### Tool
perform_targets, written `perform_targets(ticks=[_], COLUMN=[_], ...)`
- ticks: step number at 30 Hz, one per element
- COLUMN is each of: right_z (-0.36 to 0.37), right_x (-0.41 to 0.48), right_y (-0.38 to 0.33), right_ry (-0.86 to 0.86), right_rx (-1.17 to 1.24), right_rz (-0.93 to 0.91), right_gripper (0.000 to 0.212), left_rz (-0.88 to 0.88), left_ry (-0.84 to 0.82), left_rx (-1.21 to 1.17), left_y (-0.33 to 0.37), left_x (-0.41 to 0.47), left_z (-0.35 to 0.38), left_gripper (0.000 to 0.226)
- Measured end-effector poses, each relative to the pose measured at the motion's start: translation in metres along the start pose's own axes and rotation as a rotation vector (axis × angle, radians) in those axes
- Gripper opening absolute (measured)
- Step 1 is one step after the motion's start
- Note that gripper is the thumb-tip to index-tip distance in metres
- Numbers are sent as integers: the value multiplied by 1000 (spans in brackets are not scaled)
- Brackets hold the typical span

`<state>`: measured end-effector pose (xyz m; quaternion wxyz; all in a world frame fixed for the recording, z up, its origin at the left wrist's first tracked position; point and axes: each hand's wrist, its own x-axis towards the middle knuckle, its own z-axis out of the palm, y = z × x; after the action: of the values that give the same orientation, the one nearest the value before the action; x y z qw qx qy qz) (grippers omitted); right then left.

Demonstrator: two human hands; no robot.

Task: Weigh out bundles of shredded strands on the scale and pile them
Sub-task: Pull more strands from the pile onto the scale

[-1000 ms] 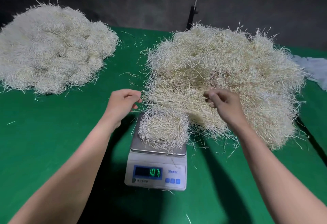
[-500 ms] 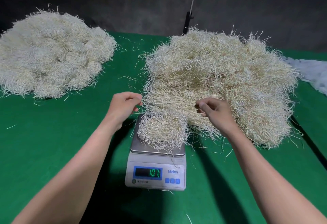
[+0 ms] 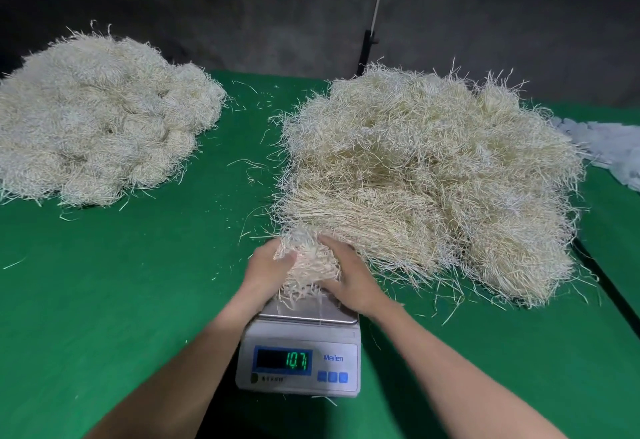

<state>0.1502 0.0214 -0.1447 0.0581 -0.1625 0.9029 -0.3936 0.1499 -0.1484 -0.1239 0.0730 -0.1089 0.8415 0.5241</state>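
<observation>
Both hands now close around the weighed bundle (image 3: pixel 310 263) on the scale (image 3: pixel 299 359): the left hand (image 3: pixel 266 270) grips its left side with curled fingers and thumb, and the right hand (image 3: pixel 353 282) grips its right side, squeezing the strands together. A second ago the hands were apart, the left curled beside the scale and the right picking at the loose heap (image 3: pixel 433 175) behind it, while the bundle lay untouched on the pan. The display (image 3: pixel 283 359) shows the same green digits as before, one, zero, seven. Loose strand ends trail onto the pan, so whether the bundle has lifted clear is not visible. This suggests weighing is finished and the bundle is about to go to the finished pile (image 3: pixel 97 116), well apart at the far left of the green table (image 3: pixel 121 282).
</observation>
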Motion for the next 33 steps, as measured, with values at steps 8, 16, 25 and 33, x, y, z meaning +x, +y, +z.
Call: perform_targets(ticks=[8,16,25,33], right_z=[-3,-32,-38,-65], right_x=[12,48,52,63], right_y=[-82,-93,-80,-56], right_ry=[176,573,628,544], right_rx=[200,163,370,491], right_rz=[-133,-62,7,82], right_gripper=[59,16,33,12], left_rz=[-196,-82,-76,-167], left_ry=[85,221,181,94], left_rx=[-900,-747,-773,-691], left_y=[71,110,126,119], left_x=[18,22,31,36], left_z=[-9,13,24,33], left_gripper=[35,33,43,36])
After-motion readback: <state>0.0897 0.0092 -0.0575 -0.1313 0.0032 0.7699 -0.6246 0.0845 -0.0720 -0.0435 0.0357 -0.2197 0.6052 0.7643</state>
